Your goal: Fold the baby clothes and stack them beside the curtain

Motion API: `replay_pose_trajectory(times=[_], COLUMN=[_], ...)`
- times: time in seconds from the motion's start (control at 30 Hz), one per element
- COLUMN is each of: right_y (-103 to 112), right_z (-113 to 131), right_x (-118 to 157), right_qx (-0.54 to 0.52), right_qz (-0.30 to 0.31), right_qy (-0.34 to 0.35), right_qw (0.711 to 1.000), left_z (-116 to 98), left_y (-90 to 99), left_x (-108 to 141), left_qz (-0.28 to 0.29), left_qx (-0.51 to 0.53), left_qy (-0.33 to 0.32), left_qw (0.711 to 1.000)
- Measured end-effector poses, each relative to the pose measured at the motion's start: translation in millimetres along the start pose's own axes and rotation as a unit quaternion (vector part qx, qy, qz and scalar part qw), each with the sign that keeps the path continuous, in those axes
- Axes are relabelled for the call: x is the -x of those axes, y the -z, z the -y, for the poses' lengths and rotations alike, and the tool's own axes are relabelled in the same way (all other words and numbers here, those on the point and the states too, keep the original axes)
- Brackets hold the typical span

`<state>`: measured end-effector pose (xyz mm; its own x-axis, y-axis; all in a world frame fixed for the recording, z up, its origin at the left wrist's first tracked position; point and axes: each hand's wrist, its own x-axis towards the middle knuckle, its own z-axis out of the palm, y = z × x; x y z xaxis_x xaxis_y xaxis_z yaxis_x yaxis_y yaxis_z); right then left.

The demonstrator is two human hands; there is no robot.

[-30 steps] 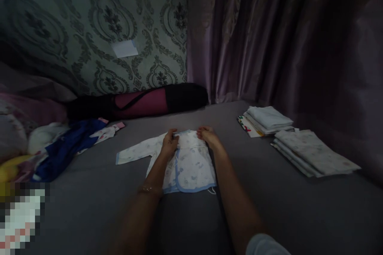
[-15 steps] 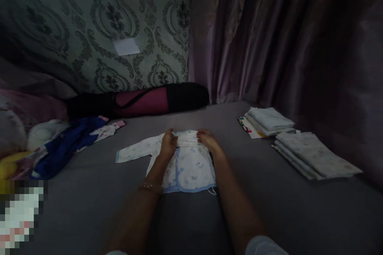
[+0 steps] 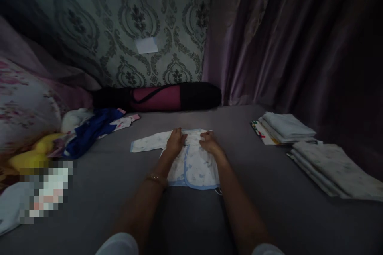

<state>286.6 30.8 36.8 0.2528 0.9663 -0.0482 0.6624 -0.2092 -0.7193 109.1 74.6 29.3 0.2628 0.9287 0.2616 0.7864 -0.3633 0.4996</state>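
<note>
Cloth Crowded Both Sides of Our Grey Sheet

Behind it hung a purple curtain, and floral bedding filled the left edge. A long black-and-pink bag lay at the back. Folded cloths sat stacked at right, well apart from the small printed shirt spread before us; a blue garment lay to its left. Our left forearm hid part of the shirt. Our left hand and right hand rested on its upper part, fingers bent; we could not tell whether they pinched fabric.
</note>
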Motion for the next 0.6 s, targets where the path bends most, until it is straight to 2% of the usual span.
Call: replay_pose_trajectory(times=[0.1, 0.17, 0.27, 0.33, 0.47, 0.6], right_y=[-1.3, -2.1, -3.4, -4.1, -6.0, -15.3], right_z=[1.4, 2.0, 5.4, 10.2, 25.6, 41.6], right_x=[4.6, 4.8, 2.5, 1.8, 7.2, 16.8], right_qx=[0.043, 0.082, 0.152, 0.165, 0.153, 0.157], right_qz=[0.013, 0.018, -0.002, -0.020, -0.015, 0.047], right_qy=[0.023, 0.039, 0.056, 0.065, 0.124, 0.191], right_qw=[0.999, 0.996, 0.987, 0.984, 0.980, 0.968], left_z=[18.8, 37.9, 76.4, 103.7, 145.4, 162.4], left_y=[15.4, 29.7, 55.1, 73.0, 102.6, 113.9], left_x=[1.4, 5.5, 19.4, 32.5, 54.7, 58.1], left_qz=[-0.014, -0.045, -0.117, -0.143, -0.163, -0.151], left_qx=[0.081, 0.099, 0.056, 0.019, -0.010, -0.003], left_qy=[0.035, 0.075, 0.145, 0.197, 0.271, 0.325], left_qw=[0.996, 0.991, 0.981, 0.970, 0.948, 0.934])
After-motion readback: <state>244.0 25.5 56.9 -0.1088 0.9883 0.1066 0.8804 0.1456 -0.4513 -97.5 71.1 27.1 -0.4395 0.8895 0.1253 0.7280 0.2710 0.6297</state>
